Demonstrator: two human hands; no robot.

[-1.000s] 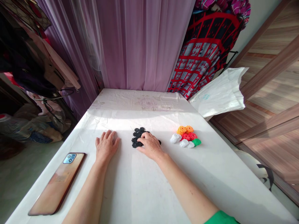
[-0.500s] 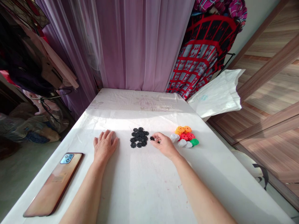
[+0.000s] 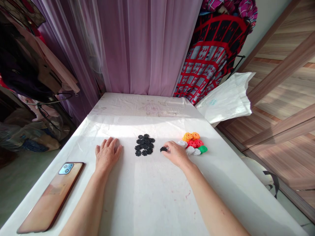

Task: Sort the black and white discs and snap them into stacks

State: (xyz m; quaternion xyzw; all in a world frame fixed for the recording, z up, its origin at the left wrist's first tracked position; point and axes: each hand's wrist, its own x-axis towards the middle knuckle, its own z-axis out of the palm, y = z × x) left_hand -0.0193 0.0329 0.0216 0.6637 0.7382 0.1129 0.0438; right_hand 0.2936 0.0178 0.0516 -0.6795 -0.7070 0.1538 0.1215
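My right hand pinches a black snowflake disc between thumb and fingertips, at or just above the tabletop. To its left lies a cluster of black notched snowflake discs, several of them overlapping. Flat on the table, left of that cluster, rests my left hand, fingers spread and holding nothing. Just beyond my right hand are coloured discs: orange ones, red ones, white ones and green.
A phone lies face down near the table's left edge. The table has a white cover. A white bag juts out past the right edge, and a purple curtain hangs behind the far end.
My right hand has shifted slightly right relative to the black cluster, with the black disc in its fingers. The whole view has moved a little. My left hand stays on the table.
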